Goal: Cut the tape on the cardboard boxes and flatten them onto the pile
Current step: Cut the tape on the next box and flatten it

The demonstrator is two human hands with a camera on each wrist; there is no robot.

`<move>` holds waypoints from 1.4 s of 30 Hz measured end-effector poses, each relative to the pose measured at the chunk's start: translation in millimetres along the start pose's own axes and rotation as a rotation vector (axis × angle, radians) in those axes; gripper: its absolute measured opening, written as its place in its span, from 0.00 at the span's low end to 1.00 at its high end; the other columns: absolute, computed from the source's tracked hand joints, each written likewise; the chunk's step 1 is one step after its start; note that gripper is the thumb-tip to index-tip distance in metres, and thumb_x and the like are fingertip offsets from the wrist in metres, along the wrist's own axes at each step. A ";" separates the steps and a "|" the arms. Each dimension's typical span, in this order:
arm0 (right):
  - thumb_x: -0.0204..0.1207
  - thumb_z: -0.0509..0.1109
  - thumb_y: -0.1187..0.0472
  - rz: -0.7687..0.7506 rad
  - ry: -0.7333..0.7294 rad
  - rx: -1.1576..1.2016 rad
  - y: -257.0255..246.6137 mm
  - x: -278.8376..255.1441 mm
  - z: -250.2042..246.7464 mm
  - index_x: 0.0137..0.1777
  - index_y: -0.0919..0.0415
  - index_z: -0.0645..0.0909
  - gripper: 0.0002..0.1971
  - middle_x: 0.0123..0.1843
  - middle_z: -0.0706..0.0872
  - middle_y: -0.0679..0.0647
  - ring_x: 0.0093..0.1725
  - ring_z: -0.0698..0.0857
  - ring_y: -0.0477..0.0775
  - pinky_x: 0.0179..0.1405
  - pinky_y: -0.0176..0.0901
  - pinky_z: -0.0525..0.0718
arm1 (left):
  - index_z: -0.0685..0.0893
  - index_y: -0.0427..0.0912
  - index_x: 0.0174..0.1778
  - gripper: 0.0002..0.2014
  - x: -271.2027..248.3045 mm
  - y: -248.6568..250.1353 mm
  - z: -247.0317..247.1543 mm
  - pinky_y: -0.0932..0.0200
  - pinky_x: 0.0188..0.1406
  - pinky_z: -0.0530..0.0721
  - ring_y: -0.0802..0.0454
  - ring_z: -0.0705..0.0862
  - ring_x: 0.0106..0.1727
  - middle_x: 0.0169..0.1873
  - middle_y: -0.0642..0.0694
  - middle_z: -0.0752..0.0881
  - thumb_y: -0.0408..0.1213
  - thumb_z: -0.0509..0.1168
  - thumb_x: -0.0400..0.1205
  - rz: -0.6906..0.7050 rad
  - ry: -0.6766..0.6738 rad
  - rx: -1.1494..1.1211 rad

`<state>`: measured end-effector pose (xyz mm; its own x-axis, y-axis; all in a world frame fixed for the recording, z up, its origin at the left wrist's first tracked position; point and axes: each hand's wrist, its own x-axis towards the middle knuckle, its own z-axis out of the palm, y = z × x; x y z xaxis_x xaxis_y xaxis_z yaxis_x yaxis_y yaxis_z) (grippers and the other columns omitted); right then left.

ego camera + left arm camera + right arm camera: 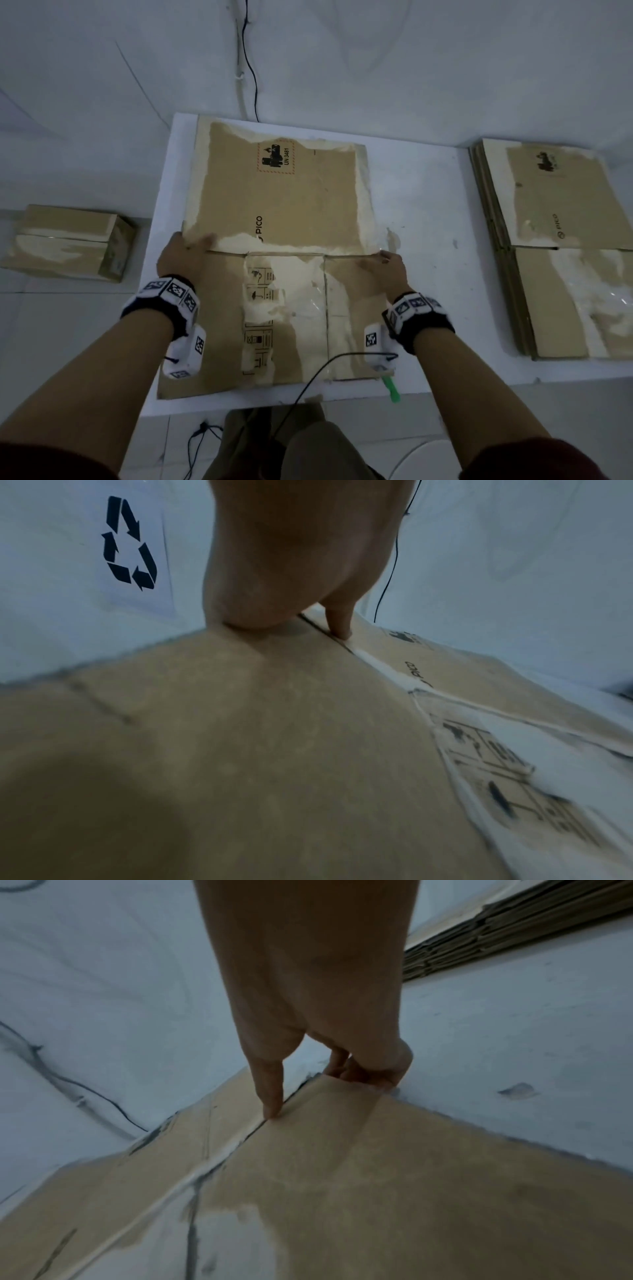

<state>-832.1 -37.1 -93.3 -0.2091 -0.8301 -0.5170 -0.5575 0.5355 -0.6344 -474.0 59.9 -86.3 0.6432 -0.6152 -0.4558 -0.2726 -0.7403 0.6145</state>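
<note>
A flattened brown cardboard box [281, 192] with torn white patches and a PICO print lies on the white table [421, 205]. My left hand [185, 250] holds its left edge at the crease, thumb [339, 626] on top and fingers hidden under the edge. My right hand [387, 263] pinches the right edge at the same crease, with the thumb [272, 1107] on the seam and fingers [369, 1074] curled round the edge. The pile of flattened boxes [555, 246] lies at the table's right end. A green cutter handle [390, 389] sticks out from under the box's near right corner.
A closed cardboard box [68, 240] sits on the floor left of the table. A black cable [250, 68] runs down the white wall behind the table, and another cable [308, 380] crosses the box's near edge. Bare table shows between box and pile [496, 934].
</note>
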 end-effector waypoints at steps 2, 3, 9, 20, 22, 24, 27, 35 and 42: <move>0.78 0.74 0.60 -0.058 -0.091 0.053 -11.9 2.5 -6.8 0.68 0.67 0.78 0.21 0.57 0.82 0.59 0.60 0.82 0.61 0.64 0.56 0.80 | 0.78 0.33 0.58 0.25 -1.2 3.9 -1.6 0.46 0.58 0.76 0.34 0.81 0.58 0.57 0.32 0.83 0.54 0.66 0.81 0.081 0.034 -0.087; 0.79 0.72 0.61 -0.098 -0.107 0.051 -17.1 4.1 -9.0 0.65 0.67 0.80 0.17 0.56 0.84 0.60 0.60 0.84 0.64 0.62 0.57 0.81 | 0.78 0.34 0.52 0.21 -3.1 6.9 -2.4 0.48 0.52 0.76 0.34 0.81 0.55 0.51 0.32 0.83 0.52 0.66 0.81 0.104 0.044 -0.113; 0.82 0.69 0.55 -0.238 -0.113 0.124 -38.5 1.9 -17.4 0.56 0.64 0.79 0.12 0.47 0.82 0.51 0.48 0.81 0.52 0.50 0.42 0.77 | 0.83 0.37 0.53 0.17 -10.9 30.1 -10.1 0.54 0.48 0.74 0.43 0.79 0.48 0.46 0.42 0.83 0.49 0.66 0.81 0.128 0.084 -0.248; 0.81 0.70 0.52 -0.297 0.015 0.184 -55.4 -3.8 -46.3 0.44 0.62 0.75 0.14 0.43 0.80 0.54 0.40 0.77 0.49 0.40 0.35 0.73 | 0.84 0.40 0.55 0.16 -20.9 78.7 -48.4 0.50 0.56 0.79 0.44 0.81 0.51 0.50 0.44 0.85 0.47 0.69 0.78 0.206 -0.074 -0.341; 0.81 0.70 0.52 -0.301 0.035 0.188 -59.5 -6.8 -49.1 0.43 0.65 0.76 0.16 0.43 0.82 0.58 0.42 0.79 0.51 0.43 0.39 0.75 | 0.85 0.42 0.59 0.18 -20.4 86.7 -56.2 0.47 0.61 0.81 0.43 0.83 0.54 0.53 0.45 0.86 0.47 0.69 0.76 0.211 -0.080 -0.363; 0.82 0.69 0.52 -0.319 0.053 0.141 -62.9 -7.6 -48.1 0.41 0.65 0.74 0.16 0.41 0.80 0.59 0.42 0.78 0.54 0.46 0.45 0.73 | 0.85 0.43 0.60 0.18 -20.9 89.8 -58.3 0.48 0.61 0.81 0.44 0.83 0.54 0.53 0.45 0.86 0.46 0.70 0.76 0.218 -0.084 -0.397; 0.82 0.69 0.53 -0.302 -0.008 0.083 -61.6 -8.8 -41.9 0.35 0.57 0.70 0.17 0.39 0.78 0.54 0.43 0.76 0.54 0.46 0.45 0.72 | 0.83 0.39 0.65 0.19 -26.7 82.4 -48.7 0.54 0.55 0.78 0.46 0.81 0.53 0.56 0.43 0.84 0.43 0.69 0.80 0.223 -0.085 -0.364; 0.85 0.64 0.55 -0.197 -0.114 0.060 -33.4 -25.6 -38.4 0.61 0.58 0.83 0.11 0.57 0.86 0.58 0.56 0.82 0.59 0.56 0.49 0.80 | 0.83 0.37 0.62 0.18 -29.9 46.2 -30.4 0.55 0.51 0.73 0.40 0.81 0.57 0.55 0.40 0.85 0.43 0.66 0.81 0.160 0.005 -0.306; 0.49 0.87 0.47 0.245 -0.452 -0.281 19.2 -31.1 -57.7 0.47 0.65 0.86 0.29 0.39 0.86 0.59 0.42 0.84 0.58 0.60 0.50 0.86 | 0.82 0.31 0.56 0.16 -38.3 33.6 -17.8 0.54 0.46 0.74 0.33 0.82 0.56 0.55 0.31 0.85 0.42 0.66 0.81 0.114 0.114 -0.254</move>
<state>-882.6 -10.0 -56.2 -0.0297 -0.5051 -0.8625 -0.7408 0.5905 -0.3203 -495.0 63.4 -36.7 0.6989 -0.6454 -0.3082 -0.1692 -0.5680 0.8055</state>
